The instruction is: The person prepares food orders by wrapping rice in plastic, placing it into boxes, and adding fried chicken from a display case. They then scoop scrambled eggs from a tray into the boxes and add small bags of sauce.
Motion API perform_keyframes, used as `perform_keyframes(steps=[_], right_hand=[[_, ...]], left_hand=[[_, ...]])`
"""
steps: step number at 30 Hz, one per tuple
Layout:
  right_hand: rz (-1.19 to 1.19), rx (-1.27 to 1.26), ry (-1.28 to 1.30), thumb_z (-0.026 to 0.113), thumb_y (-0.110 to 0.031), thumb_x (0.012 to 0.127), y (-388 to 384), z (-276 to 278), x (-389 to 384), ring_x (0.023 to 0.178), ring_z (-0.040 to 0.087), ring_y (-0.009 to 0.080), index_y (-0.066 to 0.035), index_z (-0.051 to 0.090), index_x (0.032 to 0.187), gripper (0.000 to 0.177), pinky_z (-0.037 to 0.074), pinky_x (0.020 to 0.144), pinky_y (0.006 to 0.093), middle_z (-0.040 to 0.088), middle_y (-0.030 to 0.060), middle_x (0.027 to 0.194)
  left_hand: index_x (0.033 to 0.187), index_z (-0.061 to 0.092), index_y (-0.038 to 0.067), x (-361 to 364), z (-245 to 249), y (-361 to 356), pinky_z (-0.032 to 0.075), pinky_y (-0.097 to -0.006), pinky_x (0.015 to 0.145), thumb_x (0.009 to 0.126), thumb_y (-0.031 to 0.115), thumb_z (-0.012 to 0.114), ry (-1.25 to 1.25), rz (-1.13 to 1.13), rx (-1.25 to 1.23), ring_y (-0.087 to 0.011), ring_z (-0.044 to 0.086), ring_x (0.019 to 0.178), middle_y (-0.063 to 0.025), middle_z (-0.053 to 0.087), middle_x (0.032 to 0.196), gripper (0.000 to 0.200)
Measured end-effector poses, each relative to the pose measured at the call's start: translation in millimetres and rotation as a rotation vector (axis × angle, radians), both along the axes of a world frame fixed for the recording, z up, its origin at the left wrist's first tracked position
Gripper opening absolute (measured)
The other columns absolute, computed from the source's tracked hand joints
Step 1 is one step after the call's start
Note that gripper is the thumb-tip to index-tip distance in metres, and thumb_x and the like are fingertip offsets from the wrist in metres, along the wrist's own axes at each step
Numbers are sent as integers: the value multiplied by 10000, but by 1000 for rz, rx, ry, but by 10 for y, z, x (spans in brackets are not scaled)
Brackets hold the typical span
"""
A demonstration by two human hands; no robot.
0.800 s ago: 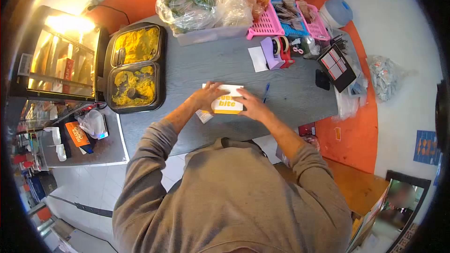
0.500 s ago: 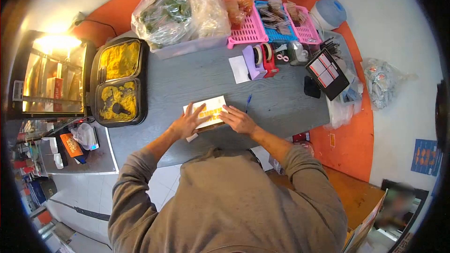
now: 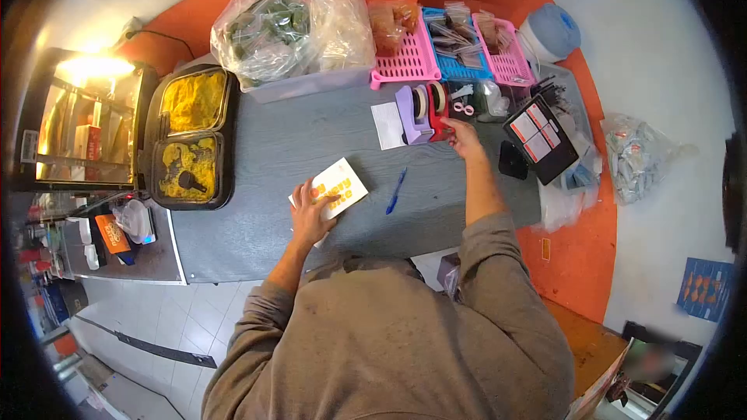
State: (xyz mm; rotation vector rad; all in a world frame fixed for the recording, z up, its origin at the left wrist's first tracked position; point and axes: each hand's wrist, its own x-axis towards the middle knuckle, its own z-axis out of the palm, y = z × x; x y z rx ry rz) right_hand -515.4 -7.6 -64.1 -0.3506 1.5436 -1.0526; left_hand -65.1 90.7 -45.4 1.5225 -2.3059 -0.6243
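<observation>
Across from the white box (image 3: 348, 181) to the red tape dispenser (image 3: 437, 111) the right hand (image 3: 462, 140) has moved, and the box now sits turned more steeply; the left hand (image 3: 313, 218) spreads its fingers wide over the box's near left end, most of the box reaching out beyond them on the grey table (image 3: 268, 152); the right hand's fingers bunch narrowly at the dispenser, though I can't tell if they grip anything; a blue pen (image 3: 397, 190) lies beside the box, apart from both hands.
</observation>
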Motion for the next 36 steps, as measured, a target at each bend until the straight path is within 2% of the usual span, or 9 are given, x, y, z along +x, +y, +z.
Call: perform_keyframes(steps=[6,12,14,18,22,25,27,34,36], right_hand=[[127,-401,575,701,-133,806,497,-538,23,721,619,167,-45,681,916,142,476,627,289,663,50,808],[-342,-120,394,659,-134,836,737,-471,479,558,569,123,-58,678,911,109,425,464,249,613,12,704],[-274,-136,-213,654,-169,843,966,-268,1089,474,503,86,-60,672,881,116,353,389,239,551,-17,630],[458,23,-170,651,-221,879,1282,153,2616,410,406,55,-34,646,803,201,285,367,213,518,-25,620],[332,180,70,657,-213,887,1270,123,2915,446,428,51,1,656,789,235,314,381,220,532,-28,634],[535,-181,172,670,-239,877,1325,-273,2697,441,497,103,-4,663,780,255,368,388,263,586,20,614],[663,-963,957,674,-347,855,1196,-343,2551,448,576,216,-36,669,733,334,426,394,336,619,81,602],[892,-429,1278,639,-219,867,1190,9,2084,651,625,313,-70,643,721,208,483,602,435,605,95,632],[350,-613,1210,592,-293,890,1020,367,1731,693,616,343,-86,645,772,244,479,644,464,648,114,763]], left_hand=[[1132,641,334,14,51,12,353,-585,980,529,178,821,-1,21,22,-396,264,1320,-143,298,1454,649],[1255,546,344,55,-23,-8,354,-593,983,543,203,836,-16,20,-22,-421,261,1313,-152,280,1461,781],[1321,481,356,62,-38,22,348,-601,972,558,221,833,-8,25,-2,-410,259,1316,-131,277,1461,852],[1324,487,312,73,-13,32,347,-603,969,582,254,821,34,47,7,-399,261,1319,-120,281,1458,816],[1321,487,313,67,-15,-13,346,-604,968,583,253,820,31,63,12,-398,259,1319,-116,281,1458,811],[1318,488,306,79,7,40,345,-604,967,580,260,822,-1,51,48,-397,262,1316,-108,282,1460,811],[1327,476,319,68,16,23,348,-602,965,566,271,826,-67,30,9,-398,268,1314,-104,275,1467,839],[1379,408,118,439,73,401,217,-578,1065,659,469,777,162,184,-159,-411,245,1338,-162,269,1477,882],[1369,409,75,767,-441,751,193,-545,1085,711,482,740,129,416,-103,-394,252,1341,-173,299,1465,841]])
